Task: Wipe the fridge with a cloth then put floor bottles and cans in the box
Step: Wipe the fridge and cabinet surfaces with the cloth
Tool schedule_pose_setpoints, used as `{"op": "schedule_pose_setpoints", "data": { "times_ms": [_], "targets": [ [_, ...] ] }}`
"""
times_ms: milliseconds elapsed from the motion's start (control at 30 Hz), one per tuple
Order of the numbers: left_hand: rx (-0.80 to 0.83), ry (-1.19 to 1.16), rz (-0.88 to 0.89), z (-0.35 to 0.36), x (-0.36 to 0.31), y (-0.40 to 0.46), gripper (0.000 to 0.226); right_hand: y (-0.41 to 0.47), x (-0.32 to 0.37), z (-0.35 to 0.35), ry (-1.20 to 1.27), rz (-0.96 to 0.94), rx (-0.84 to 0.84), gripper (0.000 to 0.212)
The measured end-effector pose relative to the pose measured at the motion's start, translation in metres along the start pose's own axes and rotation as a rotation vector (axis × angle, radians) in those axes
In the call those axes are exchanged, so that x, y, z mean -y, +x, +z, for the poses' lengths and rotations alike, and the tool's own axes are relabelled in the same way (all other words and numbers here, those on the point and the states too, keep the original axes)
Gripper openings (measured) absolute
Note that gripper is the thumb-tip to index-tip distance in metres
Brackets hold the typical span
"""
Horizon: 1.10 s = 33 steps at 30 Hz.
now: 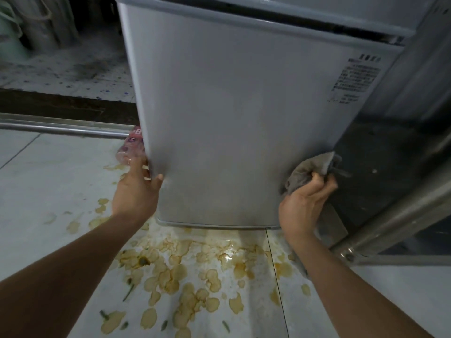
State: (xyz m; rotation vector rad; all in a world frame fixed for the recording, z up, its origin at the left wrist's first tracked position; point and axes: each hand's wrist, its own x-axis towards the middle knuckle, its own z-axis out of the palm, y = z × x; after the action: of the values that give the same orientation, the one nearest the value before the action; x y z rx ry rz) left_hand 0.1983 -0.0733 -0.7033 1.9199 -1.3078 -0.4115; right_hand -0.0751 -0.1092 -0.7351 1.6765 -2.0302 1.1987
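L hand (136, 189) grips fridge (231, 118) door edge at 9 o'clock; R hand (305, 203) clutches cloth (307, 172) at 3 o'clock corner. Bottle (129, 147) behind L hand.

One head-worn wide-angle view looks forward and steeply down, close to the fridge (231, 118) door and stained floor (190, 276).

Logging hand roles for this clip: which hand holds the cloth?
The right hand grips the grey cloth at the fridge's lower right edge; the left hand holds the opposite edge, clothless.
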Motion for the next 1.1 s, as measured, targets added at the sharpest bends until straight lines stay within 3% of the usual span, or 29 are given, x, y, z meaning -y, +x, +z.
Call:
{"op": "schedule_pose_setpoints", "data": {
  "times_ms": [167,233,367,467,600,667,800,900,1000,1100],
  "targets": [
    [0.015,0.008,0.014,0.001,0.003,0.002,0.04,-0.025,-0.019,0.008,-0.014,0.093,0.279,0.064],
    [0.019,0.012,0.012,0.0,0.003,0.002,0.038,-0.017,-0.014,0.0,0.017,0.09,0.28,0.059],
    [-0.002,0.0,0.015,0.004,0.007,0.002,0.039,0.014,-0.001,-0.016,0.152,0.002,0.053,0.065],
    [-0.003,0.001,0.005,0.01,0.014,0.001,0.034,0.011,-0.001,-0.01,0.132,-0.012,0.007,0.065],
    [-0.009,-0.034,0.006,0.015,0.021,0.003,0.029,-0.034,-0.027,0.022,-0.053,-0.126,0.124,0.049],
    [-0.006,-0.043,0.005,0.015,0.022,0.004,0.027,-0.052,-0.032,0.034,-0.02,-0.026,0.244,0.041],
    [0.012,-0.054,-0.008,0.013,0.021,0.003,0.028,-0.062,-0.019,0.03,-0.035,-0.033,0.345,0.06],
    [0.03,-0.051,-0.018,0.012,0.023,0.004,0.031,-0.042,0.006,0.016,0.059,-0.102,0.188,0.063],
    [0.095,0.007,-0.038,0.013,0.032,0.006,0.03,-0.03,0.027,0.017,0.07,-0.156,-0.026,0.049],
    [0.087,0.054,-0.042,0.018,0.04,0.007,0.023,-0.041,0.022,0.03,-0.026,-0.349,-0.09,0.038]
  ]
}}
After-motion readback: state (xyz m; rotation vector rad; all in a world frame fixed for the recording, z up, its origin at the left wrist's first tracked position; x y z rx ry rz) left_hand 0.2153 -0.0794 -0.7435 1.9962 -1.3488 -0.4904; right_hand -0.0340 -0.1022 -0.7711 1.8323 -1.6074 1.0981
